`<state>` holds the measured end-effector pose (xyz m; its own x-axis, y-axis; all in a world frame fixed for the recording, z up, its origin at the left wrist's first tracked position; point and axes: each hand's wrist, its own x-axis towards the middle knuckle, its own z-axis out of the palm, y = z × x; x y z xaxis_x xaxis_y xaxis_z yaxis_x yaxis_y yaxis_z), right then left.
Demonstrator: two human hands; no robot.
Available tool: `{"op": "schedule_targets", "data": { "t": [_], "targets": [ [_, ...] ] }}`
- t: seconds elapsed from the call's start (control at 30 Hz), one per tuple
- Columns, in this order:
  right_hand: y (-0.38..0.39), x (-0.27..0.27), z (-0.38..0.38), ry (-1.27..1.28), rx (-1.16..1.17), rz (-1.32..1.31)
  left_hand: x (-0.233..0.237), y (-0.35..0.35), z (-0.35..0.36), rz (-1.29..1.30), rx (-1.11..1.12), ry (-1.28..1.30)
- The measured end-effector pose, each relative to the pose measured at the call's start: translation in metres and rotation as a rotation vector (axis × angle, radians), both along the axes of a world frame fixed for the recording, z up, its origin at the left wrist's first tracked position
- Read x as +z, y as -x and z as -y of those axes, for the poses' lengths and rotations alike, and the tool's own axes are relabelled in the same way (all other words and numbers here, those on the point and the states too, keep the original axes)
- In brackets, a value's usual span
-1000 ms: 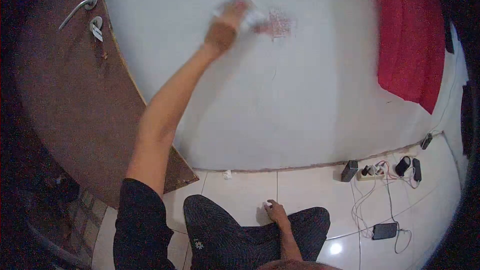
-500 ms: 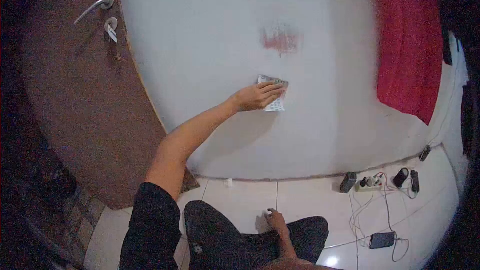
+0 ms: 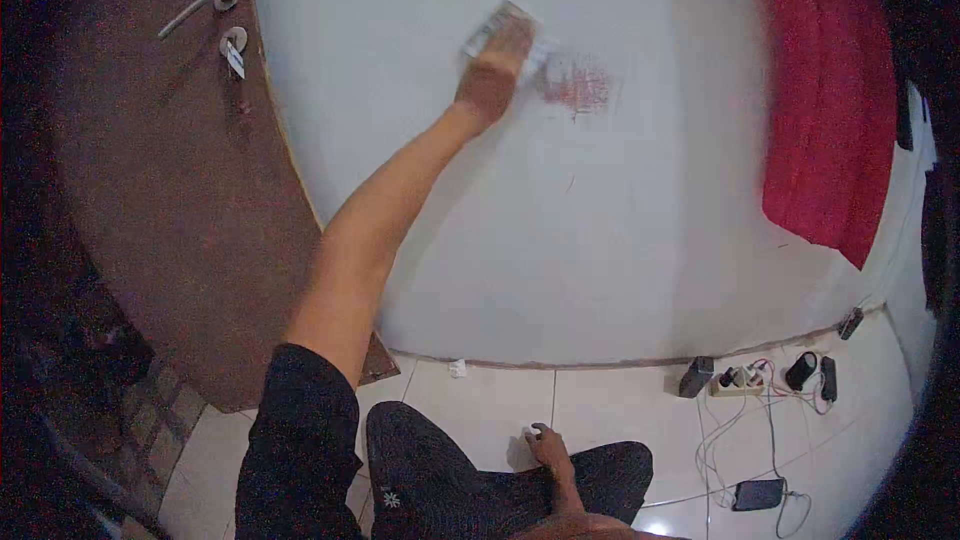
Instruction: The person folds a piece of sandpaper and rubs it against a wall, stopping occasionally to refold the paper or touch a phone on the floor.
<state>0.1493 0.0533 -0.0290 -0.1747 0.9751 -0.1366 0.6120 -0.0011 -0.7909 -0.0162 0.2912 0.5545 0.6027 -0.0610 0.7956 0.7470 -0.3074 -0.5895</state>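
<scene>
My left hand (image 3: 492, 75) is raised against the pale wall (image 3: 560, 260), palm side to it and blurred by motion. Under its fingers is a printed sheet of paper (image 3: 512, 18), held against the wall. A reddish, scratchy smear (image 3: 580, 90) marks the wall just right of the paper. Low over the floor, beside my right thigh, my right hand (image 3: 548, 448) has its fingers curled. A small white thing (image 3: 530, 431) shows at its fingertips, too small to name.
At the left stands a brown door (image 3: 170, 200) with a metal handle (image 3: 205, 8). Red cloth (image 3: 830, 120) hangs at the right. A power strip (image 3: 738, 383), adapters, cables and a black box (image 3: 760, 495) lie on the tiles. A small white lump (image 3: 457, 368) sits near the wall base.
My left hand has moved the paper up and slightly left, from below the smear to its upper left. My right hand has stayed low in nearly the same place.
</scene>
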Motion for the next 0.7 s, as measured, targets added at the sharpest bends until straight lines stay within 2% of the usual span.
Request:
{"op": "schedule_targets", "data": {
  "t": [0.07, 0.13, 0.2, 0.27, 0.37, 0.4, 0.47, 0.5, 0.53, 0.6, 0.63, 0.7],
  "targets": [
    [-0.002, -0.006, 0.003, -0.051, -0.009, 0.033, 0.004, 0.009, 0.004, -0.134, 0.111, 0.033],
    [-0.009, -0.004, 0.004, -0.014, -0.013, 0.006, 0.028, 0.024, -0.01, 0.065, 0.205, -0.054],
    [-0.005, 0.0, 0.003, 0.02, -0.009, -0.031, 0.054, 0.025, -0.007, 0.647, 0.056, -0.022],
    [-0.003, 0.003, 0.001, 0.006, -0.003, 0.044, 0.064, 0.027, -0.001, 0.621, 0.063, 0.158],
    [-0.003, 0.005, 0.003, 0.013, 0.041, 0.016, 0.042, 0.033, 0.012, -0.02, 0.154, -0.012],
    [-0.003, 0.003, 0.002, 0.009, 0.04, 0.01, 0.045, 0.034, 0.011, -0.025, 0.153, -0.015],
    [-0.004, -0.004, 0.003, -0.003, 0.004, -0.009, 0.052, 0.037, 0.001, 0.227, 0.042, -0.009],
    [-0.003, -0.007, 0.002, -0.004, -0.001, -0.007, 0.057, 0.031, -0.01, 0.508, 0.039, -0.024],
    [-0.006, -0.011, 0.003, -0.063, 0.02, -0.036, 0.053, 0.026, -0.018, 0.513, 0.037, -0.021],
    [-0.01, -0.005, 0.005, -0.123, 0.043, -0.061, 0.047, 0.012, -0.012, 0.336, -0.047, 0.029],
    [-0.009, 0.001, 0.007, -0.045, 0.02, -0.039, 0.042, 0.008, -0.005, 0.133, 0.025, 0.046],
    [-0.003, 0.002, -0.001, 0.017, -0.006, -0.024, 0.05, 0.012, -0.009, 0.2, 0.028, -0.011]
  ]
}}
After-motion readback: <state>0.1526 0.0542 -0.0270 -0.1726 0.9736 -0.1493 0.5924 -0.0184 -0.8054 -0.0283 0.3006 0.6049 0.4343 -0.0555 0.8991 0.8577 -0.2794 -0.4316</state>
